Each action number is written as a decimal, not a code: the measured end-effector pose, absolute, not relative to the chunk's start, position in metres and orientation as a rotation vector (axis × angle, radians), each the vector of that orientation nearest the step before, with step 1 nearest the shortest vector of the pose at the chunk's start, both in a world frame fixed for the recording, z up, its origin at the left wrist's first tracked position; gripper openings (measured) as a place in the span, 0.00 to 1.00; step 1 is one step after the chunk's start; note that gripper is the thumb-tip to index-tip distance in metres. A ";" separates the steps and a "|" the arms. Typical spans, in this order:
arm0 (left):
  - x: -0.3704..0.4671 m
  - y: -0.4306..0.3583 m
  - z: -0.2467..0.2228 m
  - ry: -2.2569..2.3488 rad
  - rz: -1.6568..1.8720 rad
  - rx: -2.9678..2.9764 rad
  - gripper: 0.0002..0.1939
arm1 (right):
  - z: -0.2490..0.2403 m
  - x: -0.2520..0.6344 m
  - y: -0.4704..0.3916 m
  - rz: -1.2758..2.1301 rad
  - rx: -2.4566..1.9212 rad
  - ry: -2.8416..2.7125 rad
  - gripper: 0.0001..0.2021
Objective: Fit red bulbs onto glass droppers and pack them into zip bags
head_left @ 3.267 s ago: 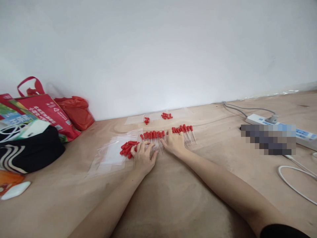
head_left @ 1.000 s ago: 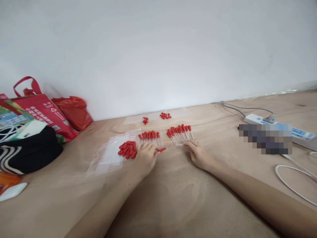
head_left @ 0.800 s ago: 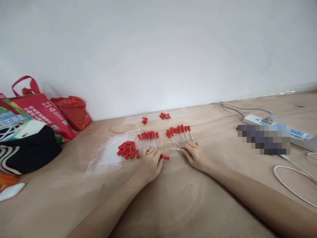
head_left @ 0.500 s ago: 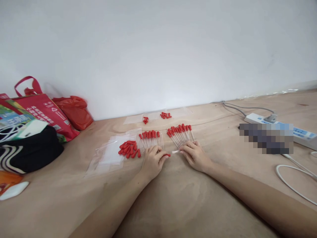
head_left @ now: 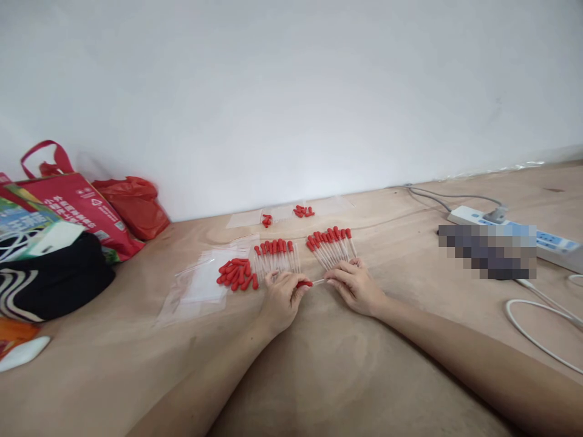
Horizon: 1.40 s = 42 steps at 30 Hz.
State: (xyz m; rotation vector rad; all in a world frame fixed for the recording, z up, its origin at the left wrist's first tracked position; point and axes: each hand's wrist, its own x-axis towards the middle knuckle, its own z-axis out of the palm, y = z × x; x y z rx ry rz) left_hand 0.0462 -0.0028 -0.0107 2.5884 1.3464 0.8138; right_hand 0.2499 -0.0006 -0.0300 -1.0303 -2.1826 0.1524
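My left hand (head_left: 283,298) pinches a red rubber bulb (head_left: 305,283) between thumb and finger. A clear thin tube (head_left: 319,281) is held in my right hand (head_left: 357,285), its end at the bulb's open end; how far it sits inside is too small to tell. Beyond my left hand lies a row of clear tubes with red bulbs (head_left: 276,247), a few bare at its right end. Another fan of red-capped tubes (head_left: 334,240) lies just beyond my right hand. Left of the row is a pile of loose red bulbs (head_left: 235,273).
Clear plastic bags (head_left: 200,288) lie left of the pile. Small groups of red bulbs (head_left: 303,211) rest near the wall. Red bags (head_left: 132,203) and a black cloth item (head_left: 77,282) stand left. A power strip (head_left: 555,240) and white cable (head_left: 523,301) lie right.
The red bulb and the clear tube, apart before, have come together end to end. More of the bulb shows beyond my left fingertips. The view has shifted slightly.
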 end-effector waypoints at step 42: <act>0.034 0.002 -0.008 1.154 0.828 2.928 0.08 | -0.009 0.231 -0.005 0.046 -1.007 -2.526 0.13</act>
